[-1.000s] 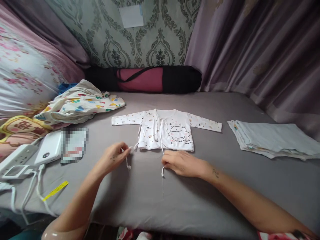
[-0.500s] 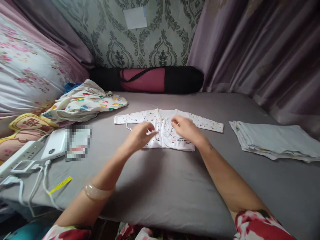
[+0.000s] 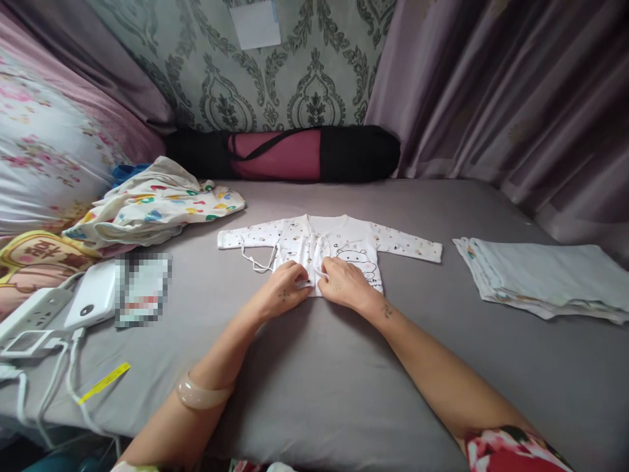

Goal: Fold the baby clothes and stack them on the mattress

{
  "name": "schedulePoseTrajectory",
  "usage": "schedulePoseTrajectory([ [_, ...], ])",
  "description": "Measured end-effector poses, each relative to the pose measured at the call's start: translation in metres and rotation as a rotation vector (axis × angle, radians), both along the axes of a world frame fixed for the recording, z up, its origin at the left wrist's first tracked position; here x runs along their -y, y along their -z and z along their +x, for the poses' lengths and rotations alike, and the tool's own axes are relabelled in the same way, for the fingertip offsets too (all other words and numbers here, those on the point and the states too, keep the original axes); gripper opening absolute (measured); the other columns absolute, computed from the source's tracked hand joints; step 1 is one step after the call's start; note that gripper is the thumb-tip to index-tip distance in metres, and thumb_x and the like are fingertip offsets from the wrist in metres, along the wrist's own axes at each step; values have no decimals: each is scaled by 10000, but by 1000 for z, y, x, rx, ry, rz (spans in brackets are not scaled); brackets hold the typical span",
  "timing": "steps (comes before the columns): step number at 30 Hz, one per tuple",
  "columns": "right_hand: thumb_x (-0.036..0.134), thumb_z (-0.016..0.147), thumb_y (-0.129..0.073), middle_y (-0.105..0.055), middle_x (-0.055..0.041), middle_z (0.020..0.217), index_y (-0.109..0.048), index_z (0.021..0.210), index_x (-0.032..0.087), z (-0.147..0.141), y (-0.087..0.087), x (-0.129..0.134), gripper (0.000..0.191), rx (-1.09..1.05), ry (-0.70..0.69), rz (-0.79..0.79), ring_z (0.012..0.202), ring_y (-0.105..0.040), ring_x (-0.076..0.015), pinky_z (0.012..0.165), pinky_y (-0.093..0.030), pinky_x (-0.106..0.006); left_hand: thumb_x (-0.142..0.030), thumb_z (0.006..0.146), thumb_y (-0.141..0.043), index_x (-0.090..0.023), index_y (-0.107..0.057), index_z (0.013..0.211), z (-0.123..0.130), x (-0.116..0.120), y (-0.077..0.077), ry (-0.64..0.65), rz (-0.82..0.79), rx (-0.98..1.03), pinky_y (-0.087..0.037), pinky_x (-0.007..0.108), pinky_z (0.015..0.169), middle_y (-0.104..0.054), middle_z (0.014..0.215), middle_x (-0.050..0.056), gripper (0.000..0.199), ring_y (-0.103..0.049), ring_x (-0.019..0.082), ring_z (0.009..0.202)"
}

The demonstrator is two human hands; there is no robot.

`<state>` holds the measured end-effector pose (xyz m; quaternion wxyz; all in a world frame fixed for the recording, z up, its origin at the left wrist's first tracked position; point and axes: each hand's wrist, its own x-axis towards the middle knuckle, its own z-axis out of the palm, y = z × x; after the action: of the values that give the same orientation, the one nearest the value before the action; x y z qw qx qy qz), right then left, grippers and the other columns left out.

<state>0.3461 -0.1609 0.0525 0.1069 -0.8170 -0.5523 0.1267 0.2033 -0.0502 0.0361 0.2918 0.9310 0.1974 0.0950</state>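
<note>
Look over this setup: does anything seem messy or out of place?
The colorful printed cloth at left lies crumpled, unlike the flat folded stack of pale cloths at right. One white tie string curls loosely beside the baby jacket. I see no spills or damage.

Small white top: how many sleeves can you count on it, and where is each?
2. The left sleeve points out near the patterned cloth; the right sleeve points toward the folded cloths. Neither is hidden.

Home interior, apparently a bedroom: damask wallpaper (image 3: 314,85) is lining the rear; mauve curtains (image 3: 452,98) are hanging at both sides; floral-print bedding (image 3: 39,144) is bulging at left; grey sheet (image 3: 417,393) is lying beneath infant's wrap top (image 3: 289,239).
</note>
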Motion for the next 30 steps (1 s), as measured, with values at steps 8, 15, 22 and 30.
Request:
schedulePoseTrajectory([
  [8,228,720,-537,-510,40,581,-543,695,197,43,2,-7,41,-820,311,230,496,-481,-97,463,-330,-209,-373,863,-501,-174,-533,697,4,-1,-6,-247,-218,156,-350,226,563,-477,634,-23,261,-450,115,601],
  [15,161,651,-539,-502,51,565,-560,702,181,53,-25,-6,58,-1244,524,383,456,-473,-76,385,-345,-179,-468,889,-497,-189,-564,868,11,1,-15,-361,-422,383,-298,203,495,-449,595,-51,288,-399,93,529],
  [22,207,676,-565,-523,39,585,-590,726,178,50,-33,-4,63,-1175,417,421,501,-492,-87,387,-368,-174,-369,870,-524,-169,-678,866,26,23,-26,-208,-237,178,-398,229,618,-620,713,10,252,-530,137,676],
  [30,227,678,-544,-532,38,606,-591,737,181,38,-22,-10,88,-1104,342,414,537,-519,-107,424,-399,-189,-293,916,-460,-197,-694,896,34,36,-2,-65,-35,116,-473,266,751,-705,857,35,253,-638,182,826],
])
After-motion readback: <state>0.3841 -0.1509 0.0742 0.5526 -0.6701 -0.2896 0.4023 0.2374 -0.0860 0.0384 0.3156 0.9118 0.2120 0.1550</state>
